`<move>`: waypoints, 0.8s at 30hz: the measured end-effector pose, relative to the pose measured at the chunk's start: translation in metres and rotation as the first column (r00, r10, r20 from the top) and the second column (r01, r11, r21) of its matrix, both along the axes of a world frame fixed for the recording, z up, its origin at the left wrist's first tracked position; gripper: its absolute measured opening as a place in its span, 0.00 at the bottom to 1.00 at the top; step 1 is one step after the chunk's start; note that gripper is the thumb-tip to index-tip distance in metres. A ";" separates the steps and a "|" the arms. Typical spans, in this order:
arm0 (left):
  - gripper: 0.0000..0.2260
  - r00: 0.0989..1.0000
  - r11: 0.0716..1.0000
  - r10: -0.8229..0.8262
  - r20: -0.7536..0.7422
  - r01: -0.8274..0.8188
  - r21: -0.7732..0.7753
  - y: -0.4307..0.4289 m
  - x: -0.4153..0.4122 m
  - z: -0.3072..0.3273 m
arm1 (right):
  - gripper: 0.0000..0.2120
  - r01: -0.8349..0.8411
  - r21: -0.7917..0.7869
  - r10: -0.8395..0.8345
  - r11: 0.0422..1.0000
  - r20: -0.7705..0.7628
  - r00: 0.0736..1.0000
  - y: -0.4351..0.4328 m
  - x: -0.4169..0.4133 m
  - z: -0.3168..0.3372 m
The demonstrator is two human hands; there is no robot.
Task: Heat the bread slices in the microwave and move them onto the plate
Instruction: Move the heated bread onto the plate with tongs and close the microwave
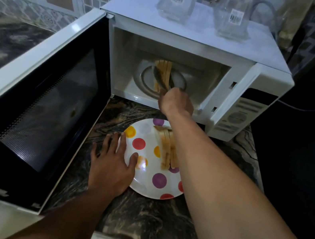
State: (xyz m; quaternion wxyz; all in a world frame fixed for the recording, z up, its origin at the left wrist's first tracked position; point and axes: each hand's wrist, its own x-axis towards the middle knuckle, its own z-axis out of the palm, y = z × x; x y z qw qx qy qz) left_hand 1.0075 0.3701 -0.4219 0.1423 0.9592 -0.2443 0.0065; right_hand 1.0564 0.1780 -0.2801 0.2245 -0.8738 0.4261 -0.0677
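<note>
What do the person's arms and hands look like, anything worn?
The left hand and right hand are bare, ungloved. The left forearm and right forearm are uncovered to the frame's edge: no sleeve, watch, bracelet or ring shows.

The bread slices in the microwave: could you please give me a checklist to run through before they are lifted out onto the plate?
1. Microwave door swung fully open, clear of the path: ok.
2. Right hand grip on the tongs, fingers curled round the handles: ok.
3. Tongs closed on the bread slices: cannot tell, the view is blurred there.
4. Polka-dot plate right in front of the microwave, left hand resting on its rim: ok.
5. Bare room on the plate beside the slices already there: ok.
</note>
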 end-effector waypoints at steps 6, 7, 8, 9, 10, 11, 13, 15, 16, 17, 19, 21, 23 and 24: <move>0.35 1.000 1.000 -0.001 -0.006 0.001 0.001 0.000 -0.001 0.001 | 0.13 -0.005 -0.019 0.005 1.000 0.012 1.000 0.003 -0.010 0.005; 0.34 1.000 1.000 -0.001 -0.004 0.001 0.004 0.000 -0.002 0.002 | 0.14 -0.006 -0.017 0.006 1.000 0.022 1.000 0.004 -0.014 0.006; 0.34 1.000 1.000 -0.001 -0.003 0.001 0.007 0.000 -0.002 0.002 | 0.15 -0.006 -0.018 0.006 1.000 0.036 0.999 0.005 -0.018 0.007; 0.34 1.000 1.000 -0.002 -0.004 0.002 0.010 0.000 -0.002 0.002 | 0.16 -0.008 -0.021 0.009 1.000 0.047 0.999 0.007 -0.022 0.008; 0.34 1.000 1.000 0.000 -0.007 0.000 0.011 0.000 -0.002 0.002 | 0.17 -0.013 -0.027 0.015 1.000 0.055 0.998 0.009 -0.027 0.010; 0.34 1.000 1.000 0.001 -0.005 -0.001 0.010 0.000 -0.002 0.003 | 0.18 -0.018 -0.030 0.020 0.999 0.062 0.998 0.012 -0.032 0.013; 0.34 1.000 1.000 0.001 -0.004 -0.001 0.012 0.001 -0.002 0.004 | 0.19 -0.033 -0.041 0.036 0.999 0.068 0.997 0.018 -0.044 0.018; 0.33 1.000 1.000 -0.005 -0.019 0.006 0.019 0.001 -0.002 0.005 | 0.19 -0.049 -0.061 0.053 0.997 0.071 0.996 0.025 -0.060 0.025; 0.32 1.000 1.000 -0.011 -0.030 0.012 0.020 0.001 -0.001 0.004 | 0.19 -0.052 -0.064 0.056 0.997 0.074 0.996 0.028 -0.069 0.029; 0.31 0.999 1.000 -0.014 -0.048 0.015 0.016 0.002 -0.001 0.004 | 0.19 -0.055 -0.061 0.060 0.997 0.078 0.995 0.032 -0.077 0.032; 0.30 0.996 1.000 -0.022 -0.089 0.022 -0.004 0.004 0.000 0.004 | 0.21 -0.069 -0.058 0.074 0.996 0.091 0.993 0.041 -0.092 0.034; 0.30 0.992 0.999 -0.038 -0.121 0.033 -0.042 0.004 0.002 0.005 | 0.21 -0.094 -0.055 0.099 0.994 0.106 0.989 0.049 -0.107 0.035; 0.29 0.990 0.996 -0.049 -0.135 0.039 -0.081 0.005 0.004 0.007 | 0.21 -0.119 -0.058 0.125 0.991 0.111 0.986 0.058 -0.123 0.035; 0.28 0.989 0.995 -0.050 -0.141 0.038 -0.088 0.007 0.004 0.009 | 0.20 -0.129 -0.067 0.136 0.989 0.107 0.985 0.061 -0.131 0.035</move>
